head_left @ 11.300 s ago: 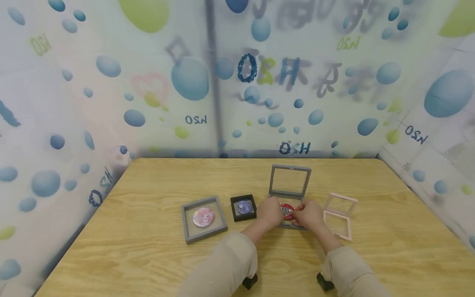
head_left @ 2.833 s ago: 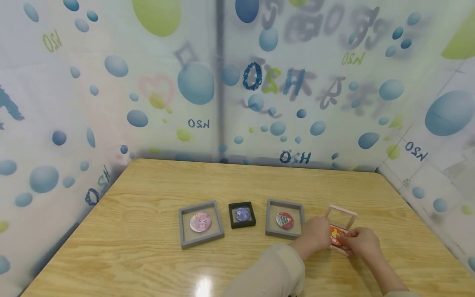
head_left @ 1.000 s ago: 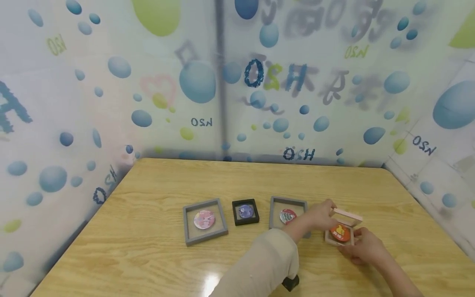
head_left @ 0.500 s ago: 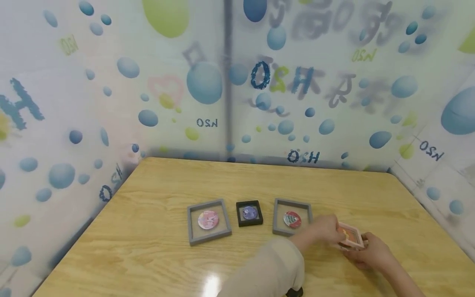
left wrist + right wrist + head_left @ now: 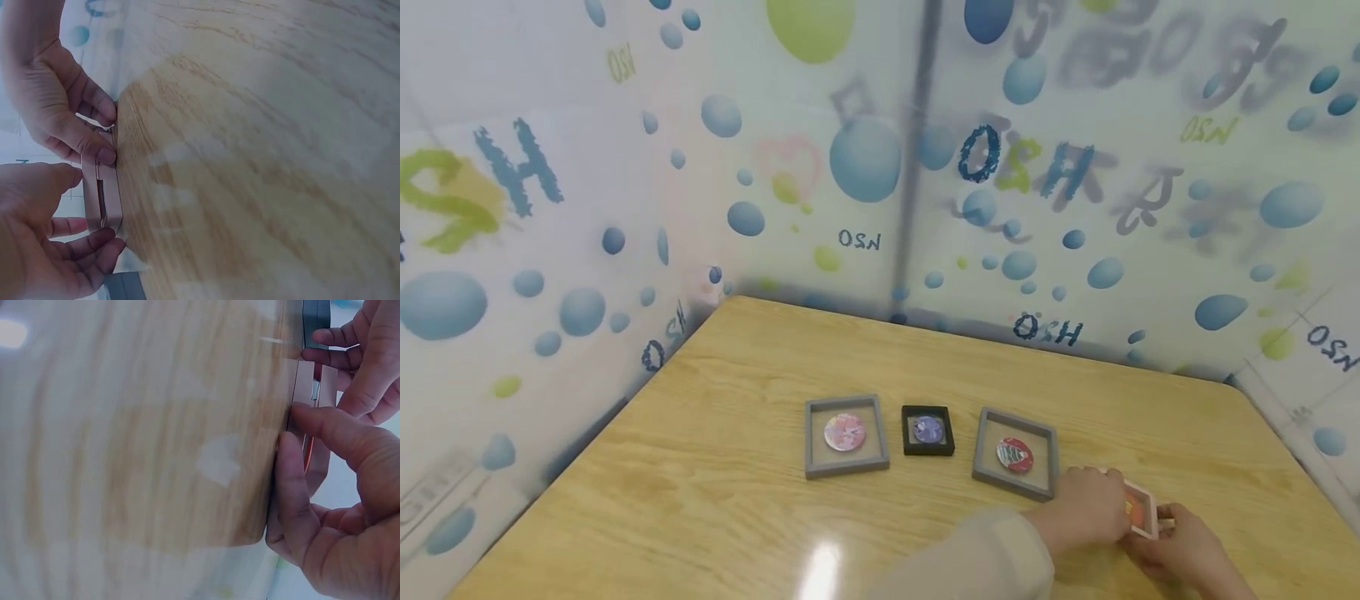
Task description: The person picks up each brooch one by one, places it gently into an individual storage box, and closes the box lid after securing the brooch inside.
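Both hands hold a small pink hinged display frame at the right of the table, with a round orange-red badge inside. My left hand grips its left side from above, fingers curled at the edge. At the right side, my right hand pinches the frame. In the left wrist view the two halves of the frame lie nearly together, with a narrow slot between them. The right wrist view shows a thin gap along the frame's side with an orange-red edge inside, near my right thumb and fingers.
Left of my hands lies a closed grey frame with a red badge. Further left are a small black frame with a purple badge and another grey frame with a pink badge. A patterned wall backs the wooden table.
Earlier the grey frame stood open around the red badge; it is now closed. The orange-red badge went into the pink frame, whose raised lid has swung down. The head view has turned left.
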{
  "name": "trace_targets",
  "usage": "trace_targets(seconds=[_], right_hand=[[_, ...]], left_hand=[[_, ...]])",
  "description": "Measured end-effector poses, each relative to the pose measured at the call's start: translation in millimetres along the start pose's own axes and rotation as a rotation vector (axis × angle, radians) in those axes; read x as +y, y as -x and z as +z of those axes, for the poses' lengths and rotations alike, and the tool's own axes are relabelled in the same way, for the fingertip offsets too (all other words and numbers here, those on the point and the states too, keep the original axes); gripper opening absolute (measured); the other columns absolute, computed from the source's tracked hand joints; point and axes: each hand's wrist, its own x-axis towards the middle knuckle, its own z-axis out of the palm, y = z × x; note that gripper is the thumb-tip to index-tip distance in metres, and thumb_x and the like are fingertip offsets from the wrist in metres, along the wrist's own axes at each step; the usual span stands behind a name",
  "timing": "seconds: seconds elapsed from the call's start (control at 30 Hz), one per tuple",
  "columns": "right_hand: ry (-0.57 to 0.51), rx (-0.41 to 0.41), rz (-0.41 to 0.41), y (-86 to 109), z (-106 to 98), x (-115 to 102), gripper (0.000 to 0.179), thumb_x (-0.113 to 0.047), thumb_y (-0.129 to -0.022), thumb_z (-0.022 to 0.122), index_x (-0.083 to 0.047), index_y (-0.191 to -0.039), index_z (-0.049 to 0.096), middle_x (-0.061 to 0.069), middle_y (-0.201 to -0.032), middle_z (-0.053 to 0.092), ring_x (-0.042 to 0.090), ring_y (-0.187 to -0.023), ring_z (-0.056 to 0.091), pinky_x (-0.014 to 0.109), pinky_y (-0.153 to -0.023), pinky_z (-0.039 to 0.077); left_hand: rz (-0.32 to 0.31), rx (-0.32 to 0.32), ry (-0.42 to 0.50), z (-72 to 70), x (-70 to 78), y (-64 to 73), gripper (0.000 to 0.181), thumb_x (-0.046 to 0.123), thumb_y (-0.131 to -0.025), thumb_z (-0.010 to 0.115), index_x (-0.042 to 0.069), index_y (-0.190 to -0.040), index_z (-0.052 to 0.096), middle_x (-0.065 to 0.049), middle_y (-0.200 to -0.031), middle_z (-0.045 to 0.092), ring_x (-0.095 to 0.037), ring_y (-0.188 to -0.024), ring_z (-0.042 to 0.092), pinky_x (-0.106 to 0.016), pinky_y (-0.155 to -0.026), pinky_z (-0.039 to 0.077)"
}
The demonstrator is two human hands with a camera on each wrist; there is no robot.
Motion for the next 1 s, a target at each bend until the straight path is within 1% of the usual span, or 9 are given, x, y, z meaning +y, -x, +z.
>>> trace_targets(seconds=[0.13, 0.3, 0.4, 0.5, 0.6, 0.7, 0.8, 1.0], right_hand=[[0.001, -0.004, 0.006, 1.0, -2, 0, 0.068, -0.014, -0.075, 0.07, 0.021, -0.113, 0.027, 0.018, -0.084, 0.055, 0.018, -0.066, 0.059, 0.031, -0.059, 0.052], [0.023, -0.002, 0.005, 2.1, -2, 1, 0.069, -0.014, -0.074, 0.071, 0.022, -0.114, 0.027, 0.017, -0.082, 0.055, 0.018, -0.065, 0.06, 0.03, -0.059, 0.052], [0.028, -0.002, -0.003, 1.8, -2, 0, 0.07, -0.014, -0.074, 0.072, 0.022, -0.113, 0.027, 0.018, -0.082, 0.053, 0.017, -0.065, 0.059, 0.03, -0.058, 0.052], [0.031, 0.001, 0.002, 1.5, -2, -1, 0.07, -0.014, -0.073, 0.072, 0.021, -0.114, 0.027, 0.018, -0.081, 0.052, 0.017, -0.064, 0.059, 0.03, -0.059, 0.052], [0.034, -0.002, 0.011, 0.7, -3, -2, 0.07, -0.013, -0.073, 0.073, 0.02, -0.114, 0.027, 0.018, -0.082, 0.05, 0.016, -0.064, 0.059, 0.03, -0.059, 0.052], [0.036, -0.005, 0.014, -0.2, -3, -2, 0.069, -0.013, -0.073, 0.072, 0.02, -0.114, 0.027, 0.019, -0.082, 0.05, 0.016, -0.065, 0.059, 0.03, -0.06, 0.052], [0.039, -0.005, 0.011, -0.7, -2, -1, 0.068, -0.012, -0.074, 0.071, 0.021, -0.114, 0.028, 0.018, -0.082, 0.051, 0.017, -0.065, 0.059, 0.031, -0.06, 0.052], [0.04, -0.003, 0.011, -1.2, -1, 1, 0.069, -0.013, -0.073, 0.072, 0.021, -0.114, 0.028, 0.016, -0.08, 0.051, 0.017, -0.064, 0.059, 0.03, -0.059, 0.052]], left_hand=[[-0.043, 0.006, -0.002, -1.6, 4.0, 2.0, 0.036, 0.057, -0.077, 0.058, 0.031, -0.102, 0.053, 0.011, -0.084, 0.058, -0.007, -0.074, 0.053, -0.023, -0.061, 0.042], [-0.088, 0.003, 0.023, -2.5, 6.7, 4.2, 0.043, 0.063, -0.074, 0.057, 0.031, -0.101, 0.051, 0.01, -0.084, 0.057, -0.007, -0.073, 0.054, -0.022, -0.061, 0.042], [-0.124, 0.004, 0.032, -2.9, 8.5, 3.9, 0.047, 0.064, -0.071, 0.059, 0.031, -0.102, 0.049, 0.009, -0.084, 0.057, -0.007, -0.072, 0.054, -0.023, -0.06, 0.042], [-0.166, -0.001, 0.045, -3.8, 10.7, 2.9, 0.047, 0.063, -0.07, 0.061, 0.031, -0.102, 0.049, 0.008, -0.083, 0.057, -0.008, -0.071, 0.054, -0.025, -0.058, 0.043], [-0.194, -0.004, 0.059, -3.7, 12.5, 2.3, 0.047, 0.061, -0.07, 0.063, 0.03, -0.102, 0.049, 0.008, -0.082, 0.056, -0.008, -0.07, 0.054, -0.026, -0.058, 0.044], [-0.201, -0.006, 0.064, -2.5, 13.3, 2.2, 0.046, 0.061, -0.07, 0.063, 0.03, -0.102, 0.05, 0.007, -0.082, 0.055, -0.009, -0.07, 0.054, -0.026, -0.059, 0.044], [-0.188, -0.009, 0.052, -1.5, 12.7, 2.2, 0.046, 0.061, -0.072, 0.061, 0.03, -0.103, 0.05, 0.007, -0.082, 0.056, -0.009, -0.07, 0.054, -0.026, -0.059, 0.044], [-0.148, -0.021, 0.0, -2.4, 10.6, 4.5, 0.043, 0.061, -0.076, 0.057, 0.033, -0.108, 0.05, 0.009, -0.074, 0.055, -0.007, -0.06, 0.051, -0.023, -0.05, 0.043]])
